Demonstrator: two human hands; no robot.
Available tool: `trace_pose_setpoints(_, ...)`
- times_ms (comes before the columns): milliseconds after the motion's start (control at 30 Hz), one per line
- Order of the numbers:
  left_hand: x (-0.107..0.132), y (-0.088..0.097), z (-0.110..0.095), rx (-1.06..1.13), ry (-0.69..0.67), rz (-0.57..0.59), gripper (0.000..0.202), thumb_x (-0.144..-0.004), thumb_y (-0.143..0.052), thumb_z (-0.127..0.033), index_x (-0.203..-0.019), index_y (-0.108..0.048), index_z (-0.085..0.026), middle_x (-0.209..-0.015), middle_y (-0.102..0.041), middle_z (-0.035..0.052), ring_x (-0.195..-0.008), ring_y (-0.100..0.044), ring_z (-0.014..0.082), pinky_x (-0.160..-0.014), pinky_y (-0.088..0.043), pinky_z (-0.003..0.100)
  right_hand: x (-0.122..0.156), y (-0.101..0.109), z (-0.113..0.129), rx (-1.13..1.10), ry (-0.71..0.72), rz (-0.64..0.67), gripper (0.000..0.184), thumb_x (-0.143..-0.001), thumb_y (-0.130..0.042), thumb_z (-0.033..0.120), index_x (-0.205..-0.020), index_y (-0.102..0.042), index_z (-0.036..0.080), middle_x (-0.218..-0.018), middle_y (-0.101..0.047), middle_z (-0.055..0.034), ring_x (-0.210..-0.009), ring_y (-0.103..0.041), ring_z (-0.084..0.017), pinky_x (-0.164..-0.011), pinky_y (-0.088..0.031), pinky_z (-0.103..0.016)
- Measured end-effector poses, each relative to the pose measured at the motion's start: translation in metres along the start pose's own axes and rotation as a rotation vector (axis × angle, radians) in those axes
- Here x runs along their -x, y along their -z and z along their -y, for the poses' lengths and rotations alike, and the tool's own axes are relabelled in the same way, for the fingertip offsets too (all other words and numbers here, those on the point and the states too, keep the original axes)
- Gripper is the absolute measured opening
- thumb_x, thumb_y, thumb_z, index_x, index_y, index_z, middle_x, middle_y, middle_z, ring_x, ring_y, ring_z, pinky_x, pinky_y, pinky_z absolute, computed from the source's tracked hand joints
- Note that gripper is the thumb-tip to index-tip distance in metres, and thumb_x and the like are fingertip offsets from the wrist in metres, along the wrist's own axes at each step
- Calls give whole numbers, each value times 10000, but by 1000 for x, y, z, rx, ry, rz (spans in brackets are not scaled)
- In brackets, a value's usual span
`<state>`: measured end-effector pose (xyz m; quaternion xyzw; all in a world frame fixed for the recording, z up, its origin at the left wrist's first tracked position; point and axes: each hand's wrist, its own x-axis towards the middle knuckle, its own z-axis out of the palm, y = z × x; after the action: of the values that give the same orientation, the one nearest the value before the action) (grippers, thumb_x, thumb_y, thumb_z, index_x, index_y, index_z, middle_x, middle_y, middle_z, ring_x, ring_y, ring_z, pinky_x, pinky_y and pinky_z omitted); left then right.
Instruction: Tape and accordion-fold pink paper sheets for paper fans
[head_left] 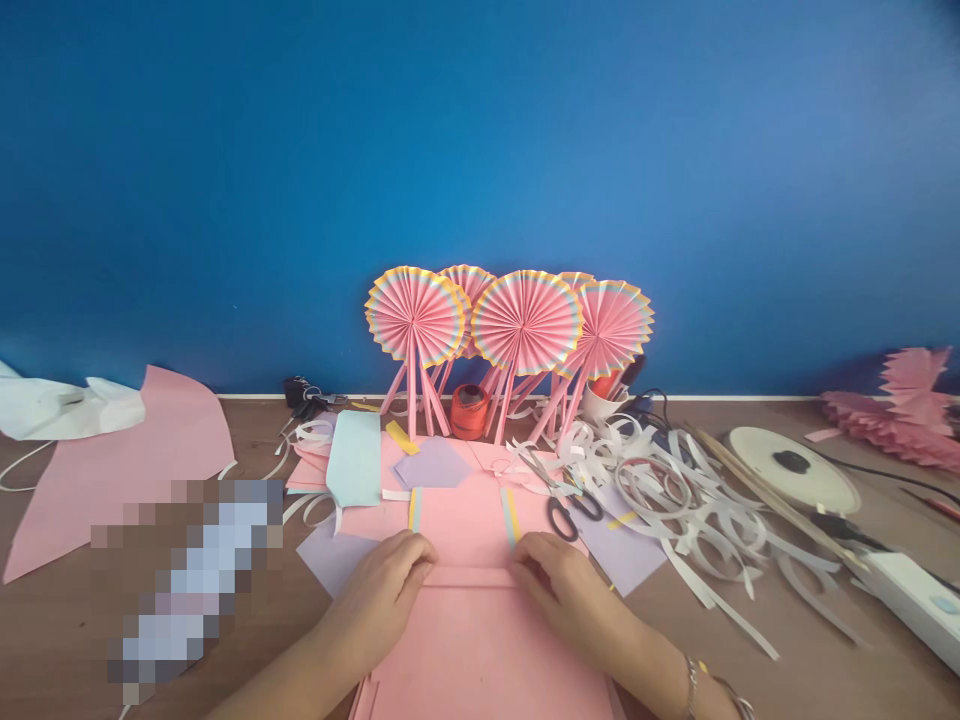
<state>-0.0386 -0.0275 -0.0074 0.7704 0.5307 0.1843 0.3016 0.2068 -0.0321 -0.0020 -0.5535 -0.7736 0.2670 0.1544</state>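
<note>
A pink paper sheet (461,525) with yellow and light blue stripes along its two side edges lies in front of me. Its near edge has a narrow folded band (474,577). At the band's left end, my left hand (384,588) has its thumb and fingers closed on the paper. The right end is pinched by my right hand (574,598), whose wrist wears a bracelet. Under the sheet is a pile of larger pink paper (502,655). Black-handled scissors (562,515) lie just beyond my right hand, blades pointing away.
Several pleated pink paper fans (526,322) on stick legs lean at the blue wall. An orange twine roll (469,410) stands below them. Curled white strips (675,490) cover the right, beside a white power strip (919,605). Far left lies a pink sheet (150,460).
</note>
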Motion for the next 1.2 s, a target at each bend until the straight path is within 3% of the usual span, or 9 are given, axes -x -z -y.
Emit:
trace_pose_setpoints(233, -2, -4, 4, -39, -2, -26, 181, -891, -352, -180, -802, -505, -219, -818, -582, 6, -737, -566, 168, -675, -449, 290, -4, 0, 1, -50, -55, -6, 147, -810, -451, 120, -730, -552, 190, -665, -573, 9, -583, -504, -127, -539, -370, -233)
trace_pose_setpoints(667, -2, -4, 2, -108, -7, 6, 184, -876, -363, -129, -758, -477, -211, -791, -560, -3, -720, -553, 162, -661, -432, 280, -5, 0, 1, -50, -55, -5, 155, -794, -454, 101, -703, -548, 184, -642, -556, 21, -568, -481, -118, -528, -347, -225)
trace_pose_setpoints(967, 2, -12, 6, -322, -107, 5, 254, -869, -345, -30, -770, -513, -193, -811, -550, 17, -751, -530, 172, -662, -422, 284, -5, -5, 1, 82, 12, -45, 177, -778, -453, 46, -705, -520, 192, -671, -561, 11, -604, -503, -133, -541, -347, -228)
trace_pose_setpoints(1033, 3, -13, 6, -408, -159, -7, 277, -829, -361, 16, -830, -548, -188, -831, -546, 26, -776, -515, 183, -669, -415, 292, -4, -7, -2, 158, 45, -72, 167, -785, -460, 52, -704, -498, 194, -663, -546, 11, -585, -488, -133, -522, -331, -228)
trace_pose_setpoints(1100, 3, -12, 5, -506, -253, -30, 397, -784, -384, 53, -1008, -572, -215, -893, -544, 38, -821, -502, 197, -694, -409, 305, -2, -9, -4, 244, 91, -109, 147, -795, -471, 65, -724, -497, 192, -670, -541, 5, -590, -483, -139, -515, -321, -234)
trace_pose_setpoints(1200, 2, -12, 2, -609, -437, -17, 650, -751, -418, 69, -1264, -465, -327, -1002, -537, 49, -898, -487, 215, -751, -403, 330, -1, -12, -5, 361, 244, -151, 179, -807, -451, 46, -855, -552, 187, -735, -548, -18, -660, -495, -161, -544, -327, -251)
